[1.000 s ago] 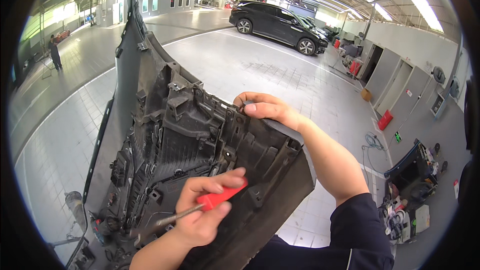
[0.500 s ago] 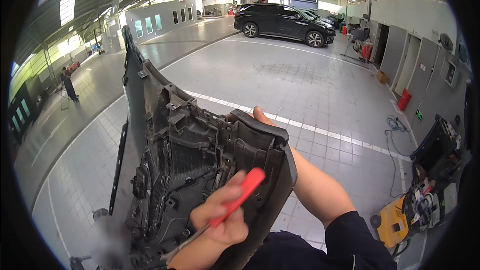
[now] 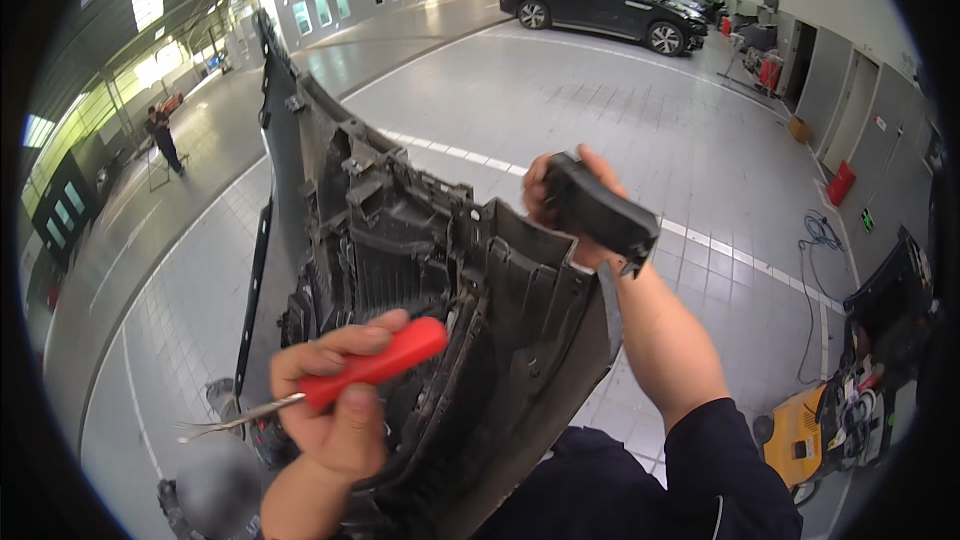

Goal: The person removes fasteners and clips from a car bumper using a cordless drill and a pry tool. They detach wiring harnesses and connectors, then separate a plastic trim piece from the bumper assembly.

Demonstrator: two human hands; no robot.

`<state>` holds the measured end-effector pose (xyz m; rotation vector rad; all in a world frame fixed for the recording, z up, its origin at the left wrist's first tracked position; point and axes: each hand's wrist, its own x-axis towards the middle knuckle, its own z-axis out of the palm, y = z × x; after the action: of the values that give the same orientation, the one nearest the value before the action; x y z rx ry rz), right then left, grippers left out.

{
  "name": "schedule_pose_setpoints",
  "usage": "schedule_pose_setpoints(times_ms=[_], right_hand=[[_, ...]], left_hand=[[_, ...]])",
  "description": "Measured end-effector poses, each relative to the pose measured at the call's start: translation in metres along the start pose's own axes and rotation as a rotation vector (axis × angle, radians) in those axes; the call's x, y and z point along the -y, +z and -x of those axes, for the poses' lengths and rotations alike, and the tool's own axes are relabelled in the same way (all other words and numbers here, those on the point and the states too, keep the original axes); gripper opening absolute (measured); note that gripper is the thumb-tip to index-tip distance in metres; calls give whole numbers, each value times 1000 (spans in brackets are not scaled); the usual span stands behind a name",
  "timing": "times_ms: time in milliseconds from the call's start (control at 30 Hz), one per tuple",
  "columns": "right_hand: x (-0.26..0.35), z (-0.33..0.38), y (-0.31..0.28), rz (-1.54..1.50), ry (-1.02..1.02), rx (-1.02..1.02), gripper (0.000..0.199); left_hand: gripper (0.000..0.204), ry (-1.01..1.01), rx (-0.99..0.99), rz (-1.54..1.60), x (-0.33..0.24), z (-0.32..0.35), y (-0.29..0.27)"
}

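Observation:
In front of me stands a large black car bumper (image 3: 520,290), its ribbed inner side with brackets facing up toward me. My left hand (image 3: 338,430) is closed around the red handle of a clip removal tool (image 3: 375,365). The tool's thin metal shaft points to the left and ends in a forked tip. My right hand (image 3: 602,172) grips a short, curved black plastic trim piece (image 3: 605,212), held just above and beyond the bumper's right end. The piece is apart from the bumper, whose upper right edge now shows bare.
A black car (image 3: 605,2) is parked far off on the tiled floor. At the right stand a yellow machine (image 3: 797,440), a coiled cable (image 3: 822,230) and a red container (image 3: 840,183) by the wall. Another person (image 3: 163,140) stands far left.
My right hand has lifted the black trim piece off the bumper's edge, up and to the right. My left hand with the tool has moved left, away from that end.

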<state>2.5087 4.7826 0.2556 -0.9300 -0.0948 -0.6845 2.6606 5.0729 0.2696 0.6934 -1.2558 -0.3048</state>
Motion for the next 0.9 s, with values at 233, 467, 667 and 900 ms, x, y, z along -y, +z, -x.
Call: schedule_pose_setpoints(times_ms=[233,467,667,900], right_hand=[[-5,39,-156,1061,13,-593,50],[-102,89,-287,813,589,-583,40],[-119,105,-290,801,702,-417,44],[-110,119,-297,63,795,-139,37]], left_hand=[[35,-85,-127,-390,-77,21,-12],[33,68,-563,-501,-134,106,80],[24,-58,-803,-566,-56,162,190],[17,-368,-937,-556,12,195,268]])
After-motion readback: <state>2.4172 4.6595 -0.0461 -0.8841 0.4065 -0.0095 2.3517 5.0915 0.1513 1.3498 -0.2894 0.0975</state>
